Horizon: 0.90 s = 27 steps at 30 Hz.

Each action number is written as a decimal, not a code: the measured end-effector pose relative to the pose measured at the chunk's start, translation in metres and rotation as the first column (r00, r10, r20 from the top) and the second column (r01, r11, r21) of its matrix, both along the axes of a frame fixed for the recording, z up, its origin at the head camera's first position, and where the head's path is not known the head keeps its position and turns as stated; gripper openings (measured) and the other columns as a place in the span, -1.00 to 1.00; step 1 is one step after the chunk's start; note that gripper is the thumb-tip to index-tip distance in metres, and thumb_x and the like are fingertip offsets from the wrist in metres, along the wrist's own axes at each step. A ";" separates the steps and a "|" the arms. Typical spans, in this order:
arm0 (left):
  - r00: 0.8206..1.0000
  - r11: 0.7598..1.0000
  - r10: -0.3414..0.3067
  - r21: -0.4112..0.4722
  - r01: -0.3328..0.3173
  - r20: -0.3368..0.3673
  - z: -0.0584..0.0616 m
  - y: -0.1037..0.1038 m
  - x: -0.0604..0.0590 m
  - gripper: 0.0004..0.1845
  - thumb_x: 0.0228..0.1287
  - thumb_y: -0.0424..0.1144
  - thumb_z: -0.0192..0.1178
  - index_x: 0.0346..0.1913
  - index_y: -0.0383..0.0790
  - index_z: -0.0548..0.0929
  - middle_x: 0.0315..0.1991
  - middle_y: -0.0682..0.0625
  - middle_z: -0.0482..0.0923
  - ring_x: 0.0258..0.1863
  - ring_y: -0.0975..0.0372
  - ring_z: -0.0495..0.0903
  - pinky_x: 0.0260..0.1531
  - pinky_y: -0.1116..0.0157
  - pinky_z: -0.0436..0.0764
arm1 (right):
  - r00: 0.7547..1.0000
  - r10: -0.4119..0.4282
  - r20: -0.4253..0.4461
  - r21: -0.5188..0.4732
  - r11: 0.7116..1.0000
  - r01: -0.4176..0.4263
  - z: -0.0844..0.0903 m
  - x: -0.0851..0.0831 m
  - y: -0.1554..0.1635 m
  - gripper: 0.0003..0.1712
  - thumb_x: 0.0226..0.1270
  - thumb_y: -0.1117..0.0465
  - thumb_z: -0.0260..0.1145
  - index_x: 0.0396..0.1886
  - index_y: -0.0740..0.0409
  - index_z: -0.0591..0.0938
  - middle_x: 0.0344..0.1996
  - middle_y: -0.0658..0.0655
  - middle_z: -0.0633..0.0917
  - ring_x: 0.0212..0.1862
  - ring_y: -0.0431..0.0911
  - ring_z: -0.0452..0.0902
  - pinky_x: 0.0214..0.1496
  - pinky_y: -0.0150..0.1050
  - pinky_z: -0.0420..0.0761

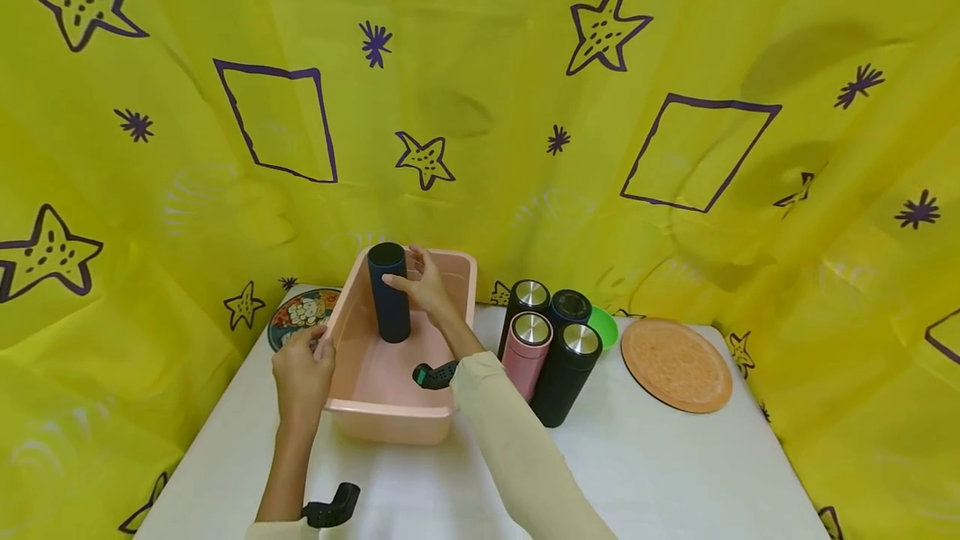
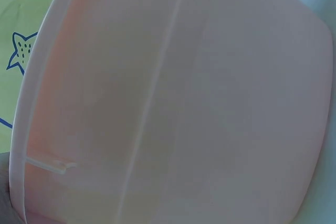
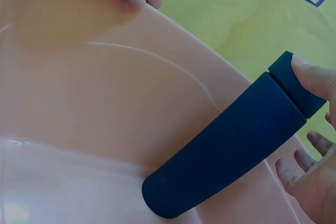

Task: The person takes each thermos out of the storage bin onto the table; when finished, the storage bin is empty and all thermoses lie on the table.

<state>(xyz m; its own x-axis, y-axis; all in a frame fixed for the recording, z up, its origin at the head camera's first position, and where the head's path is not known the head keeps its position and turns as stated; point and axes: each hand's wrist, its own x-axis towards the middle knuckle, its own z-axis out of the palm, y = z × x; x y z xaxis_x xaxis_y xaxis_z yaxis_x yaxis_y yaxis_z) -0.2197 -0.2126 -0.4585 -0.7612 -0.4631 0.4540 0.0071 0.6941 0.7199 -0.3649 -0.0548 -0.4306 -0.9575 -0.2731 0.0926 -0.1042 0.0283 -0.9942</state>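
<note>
A dark blue bottle (image 1: pixel 391 302) stands inside a pink plastic tub (image 1: pixel 393 427), near its left wall. My right hand (image 1: pixel 427 283) is at the bottle's upper part. In the right wrist view its thumb touches the cap of the bottle (image 3: pixel 226 145), while the other fingers are spread and apart from it. With my left hand (image 1: pixel 303 373) I grip the tub's left rim. The left wrist view is mostly filled by the outer wall of the tub (image 2: pixel 173 103), and only a bit of that hand shows at the edge.
Right of the tub stand several bottles: a pink one (image 1: pixel 525 348), a black one (image 1: pixel 570 369) and others behind. A green bowl (image 1: pixel 603 327) and a round orange-brown mat (image 1: pixel 677 365) lie farther right. A patterned plate (image 1: pixel 303 312) sits left, and a yellow curtain (image 1: pixel 487 215) hangs behind.
</note>
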 end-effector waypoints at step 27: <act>0.999 1.000 0.003 -0.023 -0.004 -0.041 -0.002 -0.002 0.001 -0.73 0.18 -0.42 0.24 -0.08 -0.51 0.67 -0.17 -0.42 0.67 -0.31 -0.19 0.68 -0.29 -0.14 0.65 | 1.000 0.015 -0.010 0.075 0.997 -0.014 -0.010 -0.011 -0.019 -0.09 0.18 0.30 0.43 0.49 0.12 0.21 0.43 0.22 0.33 0.46 0.14 0.22 0.40 0.08 0.37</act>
